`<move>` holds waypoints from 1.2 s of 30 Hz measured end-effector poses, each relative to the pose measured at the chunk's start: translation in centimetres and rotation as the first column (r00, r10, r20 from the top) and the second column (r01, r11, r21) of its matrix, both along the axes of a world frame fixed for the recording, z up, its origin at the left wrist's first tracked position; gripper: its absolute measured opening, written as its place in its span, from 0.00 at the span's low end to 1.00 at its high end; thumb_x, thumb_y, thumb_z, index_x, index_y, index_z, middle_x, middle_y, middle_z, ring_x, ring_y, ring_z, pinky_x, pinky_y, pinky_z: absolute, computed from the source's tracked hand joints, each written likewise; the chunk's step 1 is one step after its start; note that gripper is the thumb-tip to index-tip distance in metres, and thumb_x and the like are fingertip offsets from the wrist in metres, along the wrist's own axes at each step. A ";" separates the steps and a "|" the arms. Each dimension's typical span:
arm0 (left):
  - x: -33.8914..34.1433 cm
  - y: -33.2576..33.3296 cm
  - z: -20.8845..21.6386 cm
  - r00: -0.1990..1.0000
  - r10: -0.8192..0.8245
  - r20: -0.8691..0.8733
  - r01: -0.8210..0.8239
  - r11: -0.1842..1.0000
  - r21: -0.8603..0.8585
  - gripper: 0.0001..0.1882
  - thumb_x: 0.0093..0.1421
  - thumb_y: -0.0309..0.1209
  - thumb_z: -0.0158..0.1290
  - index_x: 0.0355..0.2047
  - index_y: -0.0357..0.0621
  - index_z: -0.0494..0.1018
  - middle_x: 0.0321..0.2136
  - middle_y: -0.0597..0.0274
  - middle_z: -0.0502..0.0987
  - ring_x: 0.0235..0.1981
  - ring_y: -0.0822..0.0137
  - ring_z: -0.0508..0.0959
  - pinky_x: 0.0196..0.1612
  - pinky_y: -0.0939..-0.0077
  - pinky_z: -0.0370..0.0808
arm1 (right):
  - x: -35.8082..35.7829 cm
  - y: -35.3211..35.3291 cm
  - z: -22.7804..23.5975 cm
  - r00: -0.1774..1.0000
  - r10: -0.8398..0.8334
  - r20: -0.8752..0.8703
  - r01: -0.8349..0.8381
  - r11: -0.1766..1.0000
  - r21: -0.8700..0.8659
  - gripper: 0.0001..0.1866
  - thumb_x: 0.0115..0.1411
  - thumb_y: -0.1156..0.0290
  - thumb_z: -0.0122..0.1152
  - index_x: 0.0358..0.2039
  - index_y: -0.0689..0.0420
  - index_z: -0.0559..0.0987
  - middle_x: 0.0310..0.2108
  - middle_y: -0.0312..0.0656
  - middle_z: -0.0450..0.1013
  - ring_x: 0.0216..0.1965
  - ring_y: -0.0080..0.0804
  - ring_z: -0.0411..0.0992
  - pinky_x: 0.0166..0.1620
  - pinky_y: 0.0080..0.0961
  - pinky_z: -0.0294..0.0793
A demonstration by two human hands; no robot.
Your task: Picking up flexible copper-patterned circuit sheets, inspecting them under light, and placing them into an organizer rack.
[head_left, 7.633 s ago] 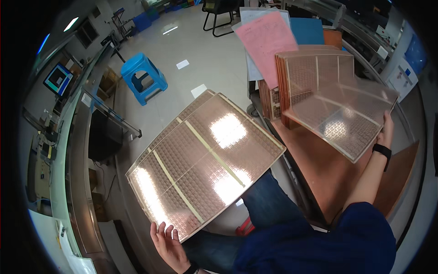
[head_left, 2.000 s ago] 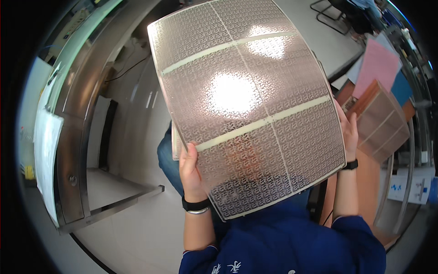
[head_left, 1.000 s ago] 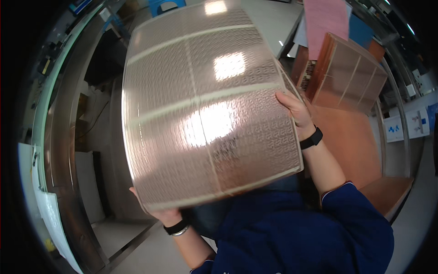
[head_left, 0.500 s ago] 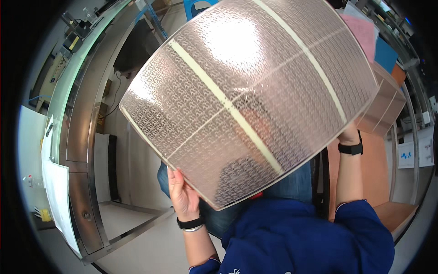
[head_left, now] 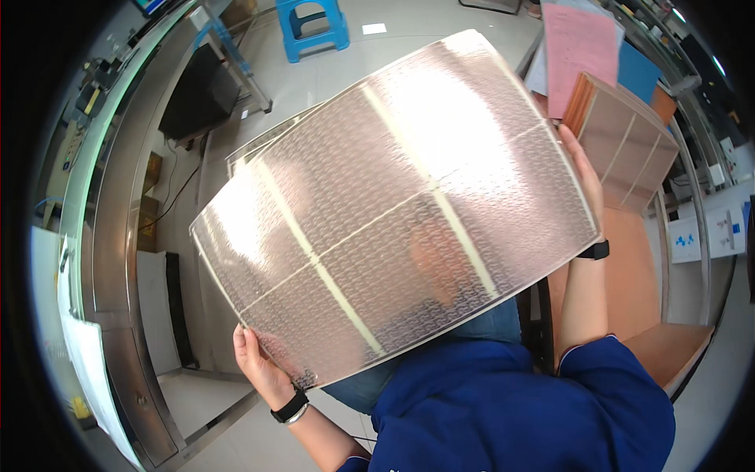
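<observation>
A large, shiny copper-coloured circuit board panel (head_left: 370,236) is held up tilted over my lap. Fine repeated patterning covers it, crossed by pale strips, and bright light reflects off its surface. My left hand (head_left: 259,366) pinches its lower left edge, thumb on the face and the other fingers partly behind. At the right edge my right hand (head_left: 583,169) grips the side, with most of its fingers hidden beneath. Behind the panel's far left edge peeks the border of another sheet (head_left: 263,141); whether it touches the panel I cannot tell.
To the right, a stack of similar panels (head_left: 629,145) leans on a brown-boarded rack (head_left: 609,271), beside a pink sheet (head_left: 580,55). A metal-framed bench (head_left: 110,236) with a glass-like top runs along the left. A blue stool (head_left: 311,27) stands on the floor ahead.
The panel has come down and toward the left, its far edge now fully in view. Both hands moved with it, the right one higher along the side. Another sheet's edge shows behind it.
</observation>
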State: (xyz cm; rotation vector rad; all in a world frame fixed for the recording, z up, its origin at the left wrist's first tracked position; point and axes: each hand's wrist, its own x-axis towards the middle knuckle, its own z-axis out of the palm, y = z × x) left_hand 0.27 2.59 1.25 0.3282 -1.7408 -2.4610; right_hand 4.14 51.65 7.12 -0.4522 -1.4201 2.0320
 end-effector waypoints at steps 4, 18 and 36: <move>0.4 -1.0 -0.9 0.999 0.049 0.025 -0.046 0.993 -0.106 0.10 0.61 0.28 0.45 0.41 0.35 0.69 0.36 0.63 0.73 0.37 0.75 0.71 0.42 0.81 0.66 | -0.1 -2.0 0.9 0.998 0.060 -0.018 -0.061 0.997 -0.053 0.21 0.63 0.65 0.43 0.54 0.63 0.64 0.49 0.46 0.67 0.46 0.30 0.69 0.47 0.22 0.70; 0.6 -1.5 -0.8 0.973 0.215 0.089 -0.176 0.931 -0.320 0.16 0.62 0.34 0.46 0.44 0.32 0.66 0.35 0.63 0.70 0.37 0.75 0.70 0.42 0.80 0.66 | -0.3 -1.7 0.8 0.969 0.247 -0.010 -0.247 0.964 -0.095 0.22 0.63 0.66 0.44 0.55 0.64 0.63 0.42 0.45 0.71 0.40 0.25 0.72 0.43 0.20 0.73; -1.6 -1.9 2.6 0.865 -0.139 -0.481 0.201 0.976 0.079 0.15 0.59 0.29 0.46 0.48 0.47 0.65 0.55 0.57 0.62 0.54 0.62 0.65 0.50 0.69 0.73 | -5.6 9.1 0.8 0.328 0.761 -0.560 -0.924 0.382 -0.023 0.14 0.57 0.75 0.53 0.45 0.56 0.73 0.48 0.41 0.68 0.51 0.30 0.66 0.48 0.32 0.73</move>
